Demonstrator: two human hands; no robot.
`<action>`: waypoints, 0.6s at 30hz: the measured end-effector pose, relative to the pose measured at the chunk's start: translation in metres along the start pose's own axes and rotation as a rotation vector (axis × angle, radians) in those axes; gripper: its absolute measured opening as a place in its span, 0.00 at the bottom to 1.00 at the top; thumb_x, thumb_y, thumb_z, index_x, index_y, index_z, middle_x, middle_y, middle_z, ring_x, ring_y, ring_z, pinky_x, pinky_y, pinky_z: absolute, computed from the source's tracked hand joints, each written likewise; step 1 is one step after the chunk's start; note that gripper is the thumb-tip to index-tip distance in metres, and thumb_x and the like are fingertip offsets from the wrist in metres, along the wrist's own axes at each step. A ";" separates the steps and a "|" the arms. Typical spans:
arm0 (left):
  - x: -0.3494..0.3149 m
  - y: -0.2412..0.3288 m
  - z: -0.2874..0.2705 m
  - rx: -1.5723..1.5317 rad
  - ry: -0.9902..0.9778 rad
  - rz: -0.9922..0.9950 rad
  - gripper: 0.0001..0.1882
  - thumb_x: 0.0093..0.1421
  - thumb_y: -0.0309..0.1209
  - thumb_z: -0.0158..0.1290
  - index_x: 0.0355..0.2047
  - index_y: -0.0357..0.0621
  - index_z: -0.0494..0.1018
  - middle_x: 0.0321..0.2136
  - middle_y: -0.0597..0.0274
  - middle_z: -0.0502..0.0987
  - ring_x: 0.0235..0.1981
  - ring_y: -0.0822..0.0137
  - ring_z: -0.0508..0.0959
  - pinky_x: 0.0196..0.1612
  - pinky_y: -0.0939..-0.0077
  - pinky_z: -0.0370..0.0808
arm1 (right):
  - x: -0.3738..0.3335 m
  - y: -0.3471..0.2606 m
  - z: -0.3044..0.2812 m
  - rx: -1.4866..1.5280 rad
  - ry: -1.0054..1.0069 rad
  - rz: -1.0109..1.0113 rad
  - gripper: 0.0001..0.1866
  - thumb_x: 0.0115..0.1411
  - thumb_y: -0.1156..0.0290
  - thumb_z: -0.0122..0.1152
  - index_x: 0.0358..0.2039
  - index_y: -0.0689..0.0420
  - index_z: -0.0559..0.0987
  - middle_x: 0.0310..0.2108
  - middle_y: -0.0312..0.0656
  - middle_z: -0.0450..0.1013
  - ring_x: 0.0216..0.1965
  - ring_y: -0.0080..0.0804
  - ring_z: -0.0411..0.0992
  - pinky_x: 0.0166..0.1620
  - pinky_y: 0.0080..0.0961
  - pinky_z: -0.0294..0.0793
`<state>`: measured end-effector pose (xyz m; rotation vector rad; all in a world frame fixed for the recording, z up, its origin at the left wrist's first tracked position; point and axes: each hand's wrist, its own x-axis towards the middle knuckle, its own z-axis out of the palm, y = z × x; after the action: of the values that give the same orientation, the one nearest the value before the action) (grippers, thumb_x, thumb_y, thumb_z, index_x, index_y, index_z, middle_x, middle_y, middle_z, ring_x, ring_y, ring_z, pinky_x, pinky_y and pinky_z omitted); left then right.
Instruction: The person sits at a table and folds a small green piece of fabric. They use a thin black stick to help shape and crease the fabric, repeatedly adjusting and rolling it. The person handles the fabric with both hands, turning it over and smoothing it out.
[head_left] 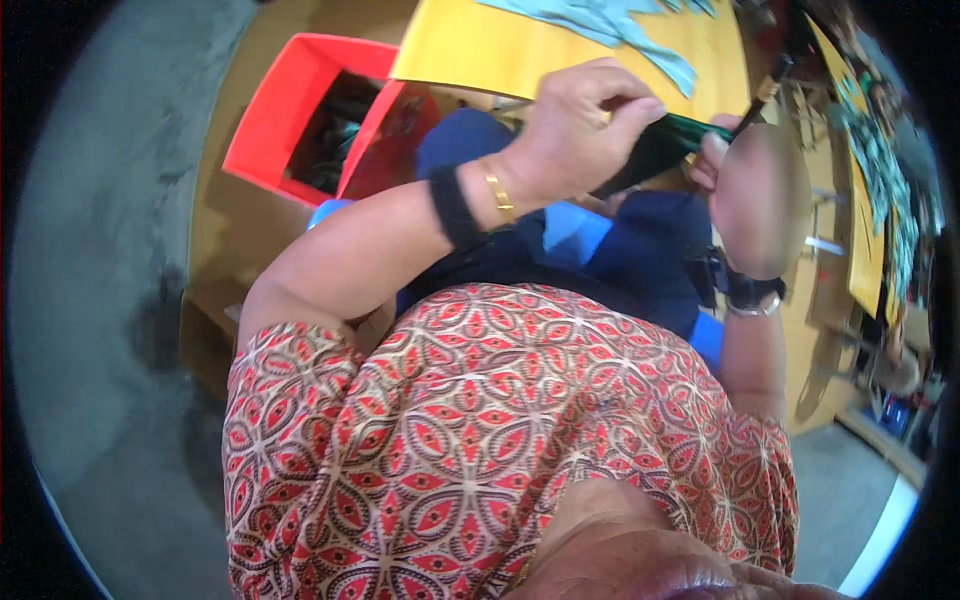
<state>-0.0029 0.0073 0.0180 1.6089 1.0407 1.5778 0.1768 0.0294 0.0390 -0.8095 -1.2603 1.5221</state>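
A dark green, shiny sheet-like piece [682, 138] is stretched between my two hands above my lap. My left hand [585, 125] is closed in a pinch at its left edge, thumb against fingers. Around the piece's right end, the fingers of my right hand [750, 195] are curled; part of this hand is blurred. A thin black stick-like tool [764, 95] rises from the right hand, and its kind is not clear. The lower part of the green piece drops into shadow over my dark trousers.
Beyond my hands, a yellow table [460, 45] holds light green flat pieces [610, 25]. A red bin [262, 125] with dark contents stands at the left. Another yellow table [862, 240] with a heap of green pieces [880, 180] is at far right.
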 end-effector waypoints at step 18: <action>-0.028 0.025 0.048 -0.168 -0.268 0.229 0.02 0.49 0.23 0.51 0.25 0.38 0.70 0.19 0.59 0.70 0.19 0.69 0.70 0.23 0.79 0.66 | 0.193 -0.023 -0.042 -1.277 -0.325 -0.036 0.11 0.52 0.65 0.52 0.32 0.59 0.72 0.21 0.33 0.67 0.19 0.16 0.61 0.22 0.15 0.60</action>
<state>0.0479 -0.0256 0.0228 1.8097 0.5842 1.4959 0.1608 0.2259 0.0668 -1.3048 -2.5108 0.6698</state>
